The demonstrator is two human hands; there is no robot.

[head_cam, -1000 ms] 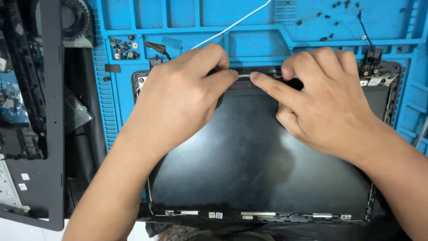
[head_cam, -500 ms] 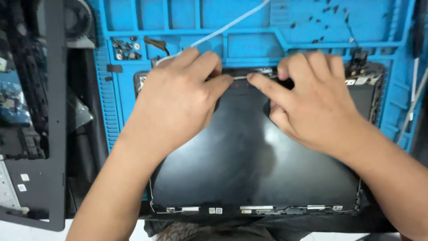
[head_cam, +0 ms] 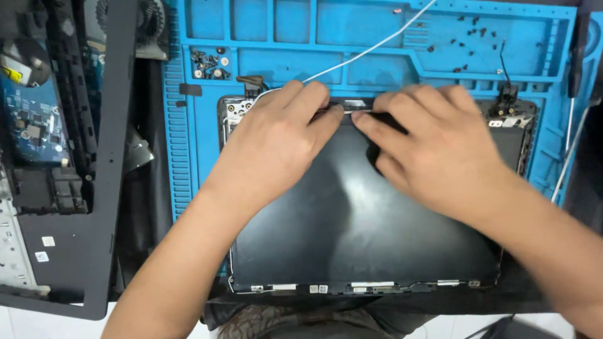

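Two bare hands are meeting at the far edge of a dark, glossy rectangular laptop display panel [head_cam: 352, 232]: the left hand [head_cam: 276, 141] and the right hand [head_cam: 433, 150] are each pinching a thin pale strip [head_cam: 353, 110] running along that edge, fingertips nearly touching one another. Both palms are lying flat over the dark glass. That panel is resting in the middle of a blue silicone repair mat [head_cam: 326, 37] with moulded compartments, its near edge reaching past the mat's near edge. Small dark screws [head_cam: 461, 41] are lying scattered near the mat's far right corner, and a thin white cable [head_cam: 377, 44] is crossing the mat diagonally behind the hands. Off the mat's left edge, a dark grey plastic laptop frame [head_cam: 107, 163] is lying beside an exposed blue circuit board [head_cam: 28, 119].
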